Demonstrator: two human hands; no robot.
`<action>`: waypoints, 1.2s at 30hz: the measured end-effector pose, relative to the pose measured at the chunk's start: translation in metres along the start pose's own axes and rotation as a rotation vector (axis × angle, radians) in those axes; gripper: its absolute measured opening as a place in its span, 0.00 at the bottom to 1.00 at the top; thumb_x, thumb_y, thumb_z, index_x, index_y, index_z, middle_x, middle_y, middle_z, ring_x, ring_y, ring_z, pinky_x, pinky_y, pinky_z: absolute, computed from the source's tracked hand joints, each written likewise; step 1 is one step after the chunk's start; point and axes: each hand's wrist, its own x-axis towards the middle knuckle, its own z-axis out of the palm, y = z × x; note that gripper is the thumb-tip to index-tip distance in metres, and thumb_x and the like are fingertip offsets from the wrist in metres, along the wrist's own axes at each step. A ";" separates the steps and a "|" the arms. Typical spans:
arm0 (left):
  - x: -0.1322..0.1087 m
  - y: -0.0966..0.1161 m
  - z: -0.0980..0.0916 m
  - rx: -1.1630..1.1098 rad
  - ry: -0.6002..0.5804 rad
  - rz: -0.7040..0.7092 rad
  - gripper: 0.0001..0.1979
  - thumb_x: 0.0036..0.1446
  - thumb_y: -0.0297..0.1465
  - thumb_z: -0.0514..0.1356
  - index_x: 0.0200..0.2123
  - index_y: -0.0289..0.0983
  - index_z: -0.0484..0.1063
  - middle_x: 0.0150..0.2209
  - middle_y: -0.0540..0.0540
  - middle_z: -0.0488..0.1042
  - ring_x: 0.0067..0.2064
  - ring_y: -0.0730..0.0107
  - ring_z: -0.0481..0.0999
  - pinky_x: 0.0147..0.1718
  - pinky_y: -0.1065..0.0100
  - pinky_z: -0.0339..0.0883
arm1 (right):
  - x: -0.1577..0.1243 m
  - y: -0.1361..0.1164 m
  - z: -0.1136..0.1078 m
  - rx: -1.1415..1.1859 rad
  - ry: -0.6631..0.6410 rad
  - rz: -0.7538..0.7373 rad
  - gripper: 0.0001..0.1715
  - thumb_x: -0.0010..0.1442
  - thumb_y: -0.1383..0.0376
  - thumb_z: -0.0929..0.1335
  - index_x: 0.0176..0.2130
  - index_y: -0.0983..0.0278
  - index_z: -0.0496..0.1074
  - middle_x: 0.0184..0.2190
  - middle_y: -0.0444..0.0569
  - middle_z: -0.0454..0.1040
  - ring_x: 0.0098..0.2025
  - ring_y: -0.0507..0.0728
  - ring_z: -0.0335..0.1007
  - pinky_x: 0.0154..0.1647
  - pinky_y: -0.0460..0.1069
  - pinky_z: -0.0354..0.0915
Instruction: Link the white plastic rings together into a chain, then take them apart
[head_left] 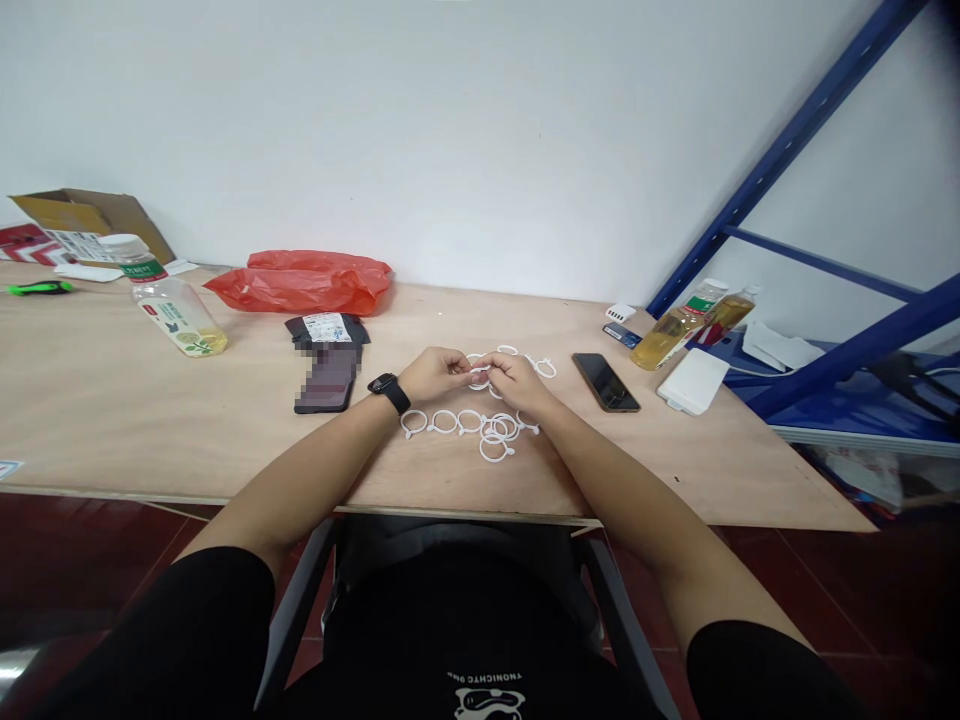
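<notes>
My left hand (439, 375) and my right hand (514, 382) meet above the middle of the wooden table. Their fingertips pinch a small white ring (478, 372) between them, partly covered by the fingers. Several more white rings with small tabs lie on the table. A row with a ring (444, 422) runs just in front of my hands, and some rings overlap in a cluster (499, 430) near my right wrist. Behind my right hand lies another ring (546, 369).
A phone (606, 382), a white case (693, 381) and a yellow drink bottle (675, 325) stand or lie at right. Leftward are a dark package (328, 375), a red plastic bag (304, 283), another bottle (176, 305) and a cardboard box (112, 220). The table's front edge (465, 512) is near my body.
</notes>
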 end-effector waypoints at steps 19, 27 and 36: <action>-0.001 -0.007 -0.032 -0.015 -0.371 -0.176 0.18 0.44 0.42 0.69 0.30 0.33 0.74 0.23 0.51 0.72 0.24 0.76 0.67 0.23 0.73 0.59 | 0.006 0.018 -0.005 -0.309 0.017 -0.062 0.19 0.59 0.70 0.61 0.45 0.62 0.77 0.38 0.49 0.79 0.41 0.57 0.73 0.44 0.51 0.65; -0.005 -0.010 -0.034 0.061 -0.576 -0.244 0.14 0.38 0.32 0.69 0.31 0.35 0.75 0.23 0.53 0.73 0.24 0.75 0.70 0.23 0.74 0.61 | 0.007 0.025 -0.016 -0.471 0.075 -0.030 0.22 0.60 0.67 0.65 0.54 0.61 0.74 0.51 0.53 0.73 0.50 0.61 0.71 0.53 0.54 0.65; 0.000 0.001 -0.025 0.375 -0.418 -0.134 0.03 0.45 0.28 0.60 0.25 0.35 0.74 0.22 0.52 0.73 0.24 0.75 0.67 0.26 0.72 0.57 | 0.005 0.020 -0.013 -0.329 0.147 -0.132 0.17 0.60 0.67 0.66 0.48 0.62 0.76 0.48 0.51 0.74 0.44 0.58 0.72 0.48 0.53 0.68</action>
